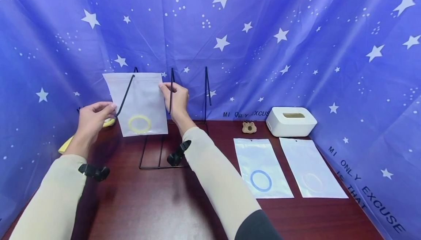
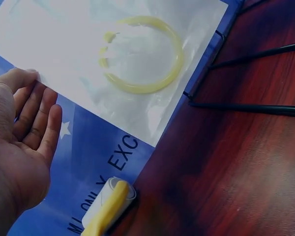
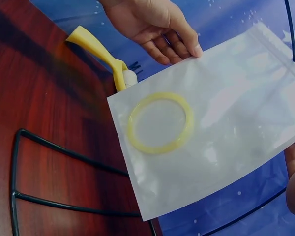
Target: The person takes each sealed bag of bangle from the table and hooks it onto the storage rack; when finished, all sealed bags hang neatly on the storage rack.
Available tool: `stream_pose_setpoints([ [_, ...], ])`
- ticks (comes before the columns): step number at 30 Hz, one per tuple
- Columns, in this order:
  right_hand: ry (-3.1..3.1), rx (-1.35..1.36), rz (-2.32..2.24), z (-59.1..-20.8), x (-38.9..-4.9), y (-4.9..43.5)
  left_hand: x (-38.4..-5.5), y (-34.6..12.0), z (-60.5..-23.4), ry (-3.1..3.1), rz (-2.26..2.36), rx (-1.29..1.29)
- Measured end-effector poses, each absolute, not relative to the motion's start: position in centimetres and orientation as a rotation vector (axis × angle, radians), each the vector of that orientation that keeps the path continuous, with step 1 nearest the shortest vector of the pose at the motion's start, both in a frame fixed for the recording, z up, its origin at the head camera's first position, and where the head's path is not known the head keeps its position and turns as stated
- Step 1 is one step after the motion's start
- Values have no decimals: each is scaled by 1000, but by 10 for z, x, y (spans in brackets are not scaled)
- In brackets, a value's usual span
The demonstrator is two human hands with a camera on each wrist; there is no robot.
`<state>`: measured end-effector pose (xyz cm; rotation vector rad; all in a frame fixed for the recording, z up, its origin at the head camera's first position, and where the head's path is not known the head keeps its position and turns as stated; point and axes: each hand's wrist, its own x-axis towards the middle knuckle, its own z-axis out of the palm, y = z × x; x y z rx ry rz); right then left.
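A white zip bag (image 1: 148,101) with a yellow ring (image 3: 189,120) showing through its lower part hangs upright at a prong of the black wire rack (image 1: 172,86). The prong passes through the hole near the bag's top. At the bag's left edge, the thumb and fingertips of my left hand (image 1: 93,119) pinch it, close to the prong's bent tip. My right hand (image 1: 178,99) pinches the right edge near the top, behind the rack's middle prong. In the right wrist view, part of the right hand is cut off by the frame.
A yellow-handled lint roller (image 2: 108,206) lies behind my left hand. To the right, one flat zip bag (image 1: 254,154) shows a blue ring, another (image 1: 304,156) a pale ring. Behind them are a small brown bear figure (image 1: 249,127) and a white tissue box (image 1: 291,126). Starry blue curtain (image 1: 263,68) encloses the table.
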<state>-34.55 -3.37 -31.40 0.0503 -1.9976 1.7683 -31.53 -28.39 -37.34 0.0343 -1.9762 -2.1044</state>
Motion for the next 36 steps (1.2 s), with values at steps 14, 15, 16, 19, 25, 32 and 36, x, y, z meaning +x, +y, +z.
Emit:
stream_pose_setpoints([
  [14, -1969, -39, 1780, -307, -360, -45, -347, -286, -367, -2097, -1958, 115],
  [15, -1968, -41, 1774, -307, -360, -46, -348, -286, -367, -2105, -1949, 122],
  [16, -1967, -41, 1772, -307, -361, -46, -348, -285, -366, -2112, -1946, 128],
  [19, -1966, -52, 1776, -308, -363, -44, -349, -284, -365, -2127, -1949, 139],
  [25, -1956, -48, 1830, -310, -365, -42, -348, -283, -365, -2088, -1976, 137],
  [32, -1865, 8, 1975, -318, -364, -41, -344, -286, -362, -2122, -1953, 162],
  [36, -1833, 27, 2037, -326, -362, -34, -337, -286, -357, -2012, -2012, 105],
])
